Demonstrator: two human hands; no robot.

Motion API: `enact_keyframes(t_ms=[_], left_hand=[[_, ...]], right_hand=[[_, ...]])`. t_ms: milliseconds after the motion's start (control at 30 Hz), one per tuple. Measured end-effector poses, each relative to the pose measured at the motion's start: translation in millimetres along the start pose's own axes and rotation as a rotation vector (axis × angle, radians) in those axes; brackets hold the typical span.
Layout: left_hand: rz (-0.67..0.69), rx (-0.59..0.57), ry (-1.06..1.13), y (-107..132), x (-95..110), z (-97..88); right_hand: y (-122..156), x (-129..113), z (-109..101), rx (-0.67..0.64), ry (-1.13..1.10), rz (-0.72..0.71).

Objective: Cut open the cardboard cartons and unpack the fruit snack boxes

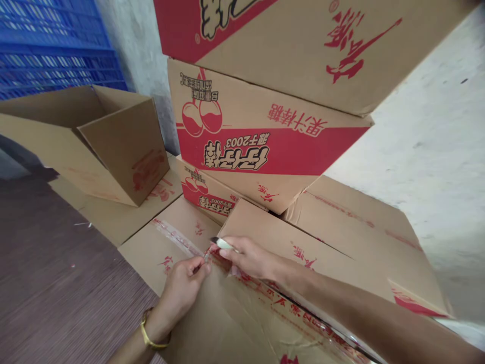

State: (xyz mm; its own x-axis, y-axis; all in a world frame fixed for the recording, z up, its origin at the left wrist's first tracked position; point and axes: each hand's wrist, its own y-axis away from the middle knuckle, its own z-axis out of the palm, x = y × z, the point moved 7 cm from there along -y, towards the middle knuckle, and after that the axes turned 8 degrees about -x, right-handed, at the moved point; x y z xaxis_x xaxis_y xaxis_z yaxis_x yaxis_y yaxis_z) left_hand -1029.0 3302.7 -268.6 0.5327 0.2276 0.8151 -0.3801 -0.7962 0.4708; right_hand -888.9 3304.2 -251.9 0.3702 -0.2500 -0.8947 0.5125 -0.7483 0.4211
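Note:
My left hand (184,284), with a yellow bracelet at the wrist, is closed in a pinch on the end of clear packing tape (207,257) at the near cardboard box's edge. My right hand (248,256) grips a small knife (224,243) with a pale handle and a dark tip pointing left. That tip is just above and beyond my left fingertips. Under both hands lies the near cardboard box (223,323). Red-printed tape (299,313) runs along its far right edge, and a loose clear flap shows below my right hand.
Printed cartons (242,121) are stacked upside down against the pale wall (435,131). Flat-topped boxes adjoin the near one, including a taped box (359,222) at right. An open carton (125,146) stands at left, before blue crates (56,45). Brown floor (68,283) lies at left.

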Motion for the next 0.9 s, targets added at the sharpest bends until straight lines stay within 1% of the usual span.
enact_keyframes(t_ms=[67,133,200,267,300,400,500,567,633,700,767,833,900], left_hand=[[0.018,-0.007,-0.022,0,-1,-0.7],[0.036,-0.024,-0.049,-1,-2,-0.4],[0.048,-0.021,-0.089,0,-2,0.2],[0.06,0.003,-0.144,5,2,1.2],[0.072,0.014,-0.173,9,5,2.4],[0.13,0.053,-0.269,18,18,5.0],[0.124,0.076,-0.33,19,20,1.7],[0.079,0.029,-0.36,12,17,-0.3],[0.007,-0.062,-0.41,2,13,0.6],[-0.092,-0.144,-0.475,-4,10,3.6],[-0.126,-0.174,-0.496,-5,12,8.0],[-0.051,-0.15,-0.472,-3,19,13.3],[0.062,-0.095,-0.453,2,25,17.6]], right_hand=[[-20,-8,5,-0.089,0.156,-0.025],[-34,-19,9,-0.126,0.396,-0.081],[-39,-27,11,-0.113,0.624,-0.08],[-36,-30,9,-0.075,0.715,-0.029],[-33,-32,7,-0.062,0.697,-0.011],[-22,-33,-3,-0.062,0.551,0.014],[-15,-30,-16,-0.098,0.523,0.008],[-15,-22,-17,-0.154,0.473,0.017],[-15,-10,-15,-0.16,0.299,0.057],[-15,-1,-13,-0.066,0.116,0.082],[-12,3,-12,0.037,0.021,0.048],[-7,1,-12,0.072,0.009,-0.02],[0,-1,-15,0.043,0.017,-0.084]])
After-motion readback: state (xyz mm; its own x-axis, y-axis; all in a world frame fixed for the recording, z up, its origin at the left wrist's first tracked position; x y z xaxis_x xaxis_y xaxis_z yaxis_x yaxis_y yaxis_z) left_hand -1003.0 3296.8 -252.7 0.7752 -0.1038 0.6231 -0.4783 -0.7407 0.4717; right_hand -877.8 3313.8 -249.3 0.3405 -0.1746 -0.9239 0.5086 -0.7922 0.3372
